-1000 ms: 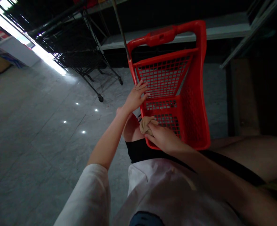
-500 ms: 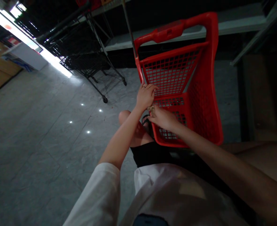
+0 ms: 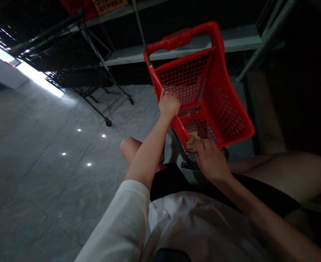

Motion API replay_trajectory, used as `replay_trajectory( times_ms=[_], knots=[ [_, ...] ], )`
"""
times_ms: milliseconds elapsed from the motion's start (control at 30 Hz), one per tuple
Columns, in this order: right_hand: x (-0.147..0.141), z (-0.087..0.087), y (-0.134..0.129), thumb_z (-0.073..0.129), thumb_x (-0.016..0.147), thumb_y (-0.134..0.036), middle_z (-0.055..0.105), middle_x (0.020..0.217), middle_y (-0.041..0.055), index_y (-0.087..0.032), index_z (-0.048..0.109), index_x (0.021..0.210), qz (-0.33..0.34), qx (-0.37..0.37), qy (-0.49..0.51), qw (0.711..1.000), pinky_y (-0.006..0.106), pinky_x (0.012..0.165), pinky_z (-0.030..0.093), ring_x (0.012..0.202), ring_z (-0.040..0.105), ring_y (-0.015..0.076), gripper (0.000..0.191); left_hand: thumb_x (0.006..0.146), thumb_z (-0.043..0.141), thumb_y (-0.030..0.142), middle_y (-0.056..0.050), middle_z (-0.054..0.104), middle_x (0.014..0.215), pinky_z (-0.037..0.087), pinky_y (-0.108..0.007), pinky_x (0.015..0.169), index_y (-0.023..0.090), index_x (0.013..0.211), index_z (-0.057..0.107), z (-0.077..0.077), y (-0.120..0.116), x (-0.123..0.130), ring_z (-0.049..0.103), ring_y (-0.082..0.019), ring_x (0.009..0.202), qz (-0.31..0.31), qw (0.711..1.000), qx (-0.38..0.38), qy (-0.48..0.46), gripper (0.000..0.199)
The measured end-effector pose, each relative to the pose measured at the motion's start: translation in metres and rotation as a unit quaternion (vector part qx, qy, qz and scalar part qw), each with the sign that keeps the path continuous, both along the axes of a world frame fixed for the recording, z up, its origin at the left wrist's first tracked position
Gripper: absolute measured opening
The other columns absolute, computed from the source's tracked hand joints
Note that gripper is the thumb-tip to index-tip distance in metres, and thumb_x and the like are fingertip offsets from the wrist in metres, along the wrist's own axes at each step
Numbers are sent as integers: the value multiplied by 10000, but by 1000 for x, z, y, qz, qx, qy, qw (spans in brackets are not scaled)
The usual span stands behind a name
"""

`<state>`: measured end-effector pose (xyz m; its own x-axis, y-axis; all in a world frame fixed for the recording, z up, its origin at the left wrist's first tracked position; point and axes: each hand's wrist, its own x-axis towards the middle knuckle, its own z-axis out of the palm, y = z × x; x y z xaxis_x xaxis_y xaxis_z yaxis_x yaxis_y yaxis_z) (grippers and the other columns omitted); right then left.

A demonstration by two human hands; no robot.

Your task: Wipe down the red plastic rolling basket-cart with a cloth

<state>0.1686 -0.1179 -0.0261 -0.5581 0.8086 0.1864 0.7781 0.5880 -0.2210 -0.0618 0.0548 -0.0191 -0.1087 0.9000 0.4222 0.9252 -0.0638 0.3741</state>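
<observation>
The left hand is gripping a red cart by its left rim; the right hand is holding a tan cloth at the near left corner.

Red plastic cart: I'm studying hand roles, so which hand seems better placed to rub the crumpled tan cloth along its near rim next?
Probably the right hand: it holds the cloth at the near corner of the cart; the left hand grips the rim farther off.
</observation>
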Motion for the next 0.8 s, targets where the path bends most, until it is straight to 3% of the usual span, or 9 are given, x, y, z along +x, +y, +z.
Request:
replay_trajectory(
  times_ms=[167, 400, 567, 700, 800],
  knots=[
    [23, -13, 27, 569, 1012, -321, 714, 1179, 216, -191, 738, 1201, -15, 9, -17, 1000, 515, 923, 545, 1107, 653, 396, 285, 1025, 466, 186, -186, 806, 1256, 185, -615, 1409, 135, 1102, 830, 2, 9, 14, 615, -366, 1420, -19, 1000, -15, -4, 375],
    [40, -21, 41, 476, 1075, -353, 724, 1205, 164, -226, 755, 1159, -7, 13, -15, 1000, 451, 956, 513, 1139, 656, 340, 318, 1094, 513, 353, -143, 827, 1085, 166, -563, 1421, 169, 981, 829, 7, -5, 6, 648, -341, 1367, -67, 998, -13, 18, 383],
    [90, -25, 99, 379, 1097, -395, 736, 1107, 174, -192, 778, 1102, -49, 11, -2, 999, 477, 987, 520, 1073, 669, 333, 447, 1114, 516, 450, -117, 819, 1095, 122, -576, 1420, 204, 1023, 825, 8, -13, 17, 646, -338, 1351, -143, 989, -15, 38, 406],
    [113, -25, 149, 298, 1098, -333, 770, 1037, 203, -138, 793, 1052, -92, 13, 1, 996, 519, 1087, 500, 1071, 683, 337, 534, 1127, 481, 537, -181, 799, 1222, 317, -635, 1293, 178, 1108, 801, 17, -14, 33, 669, -381, 1301, -198, 972, -58, 111, 482],
    [96, -24, 157, 325, 1086, -295, 799, 1110, 192, -124, 785, 1120, -153, 20, 44, 987, 528, 1070, 514, 1053, 706, 325, 492, 1138, 474, 516, -199, 784, 1265, 448, -584, 1123, 144, 1184, 757, 24, -14, 38, 695, -387, 1258, -218, 948, -90, 215, 470]
  ],
)
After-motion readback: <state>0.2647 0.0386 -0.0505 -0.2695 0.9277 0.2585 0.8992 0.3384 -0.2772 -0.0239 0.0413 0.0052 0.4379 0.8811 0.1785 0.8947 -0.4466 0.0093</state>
